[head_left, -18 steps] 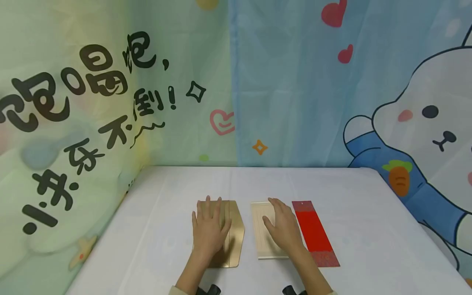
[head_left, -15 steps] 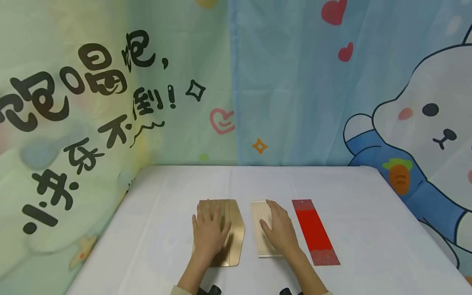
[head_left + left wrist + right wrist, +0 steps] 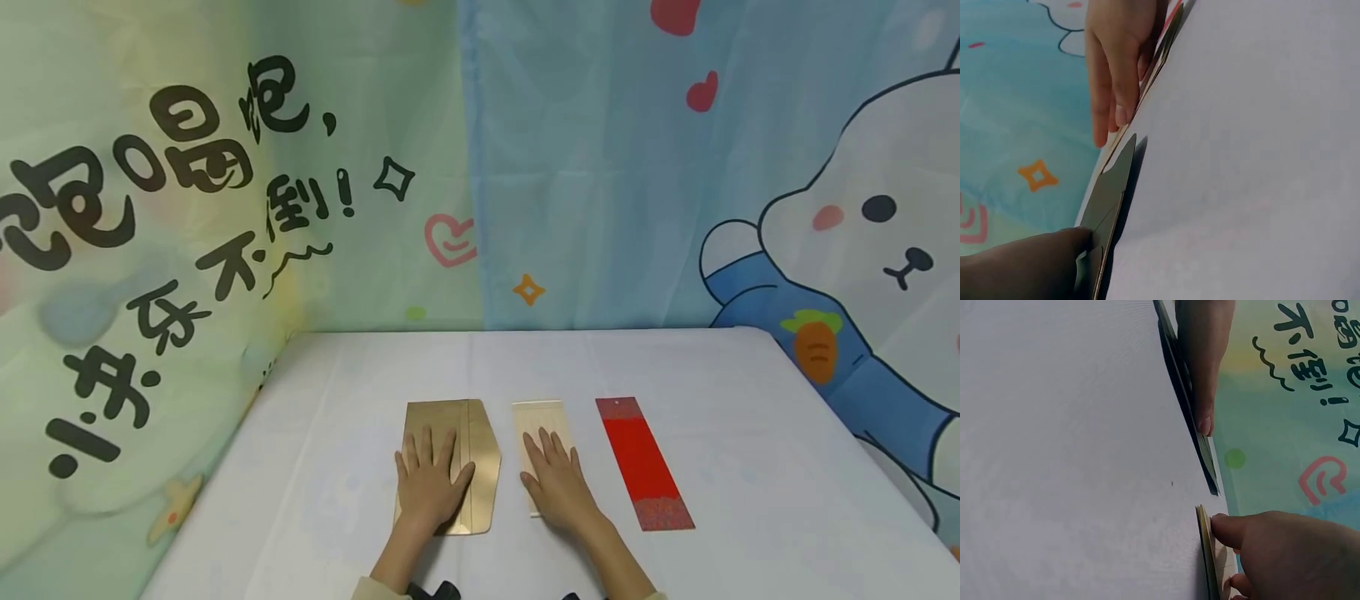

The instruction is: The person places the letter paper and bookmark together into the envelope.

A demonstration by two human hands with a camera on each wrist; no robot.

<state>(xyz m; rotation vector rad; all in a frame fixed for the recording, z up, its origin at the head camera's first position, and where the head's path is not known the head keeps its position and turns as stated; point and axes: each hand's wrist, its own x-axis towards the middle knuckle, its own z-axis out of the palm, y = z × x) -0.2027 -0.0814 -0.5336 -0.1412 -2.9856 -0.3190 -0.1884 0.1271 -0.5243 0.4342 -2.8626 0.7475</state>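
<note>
My left hand rests with its fingers straight and spread on a flat gold envelope-like piece with a crease and cut corners on its right side. In the left wrist view, the left thumb lies against this gold piece. My right hand lies over a narrow cream rectangular piece with fine lengthwise lines, fingers extended and covering its middle. In the right wrist view the cream piece shows a layered edge, with the right thumb on its face.
A long red strip with patterned ends lies to the right of the cream piece. All three pieces lie on a white-covered table. A printed cloth backdrop hangs behind and to the left.
My right hand has come down and left onto the cream piece, its fingers now straighter. The left fingers have slid nearer on the gold piece, baring its far edge. The head view has tilted slightly.
</note>
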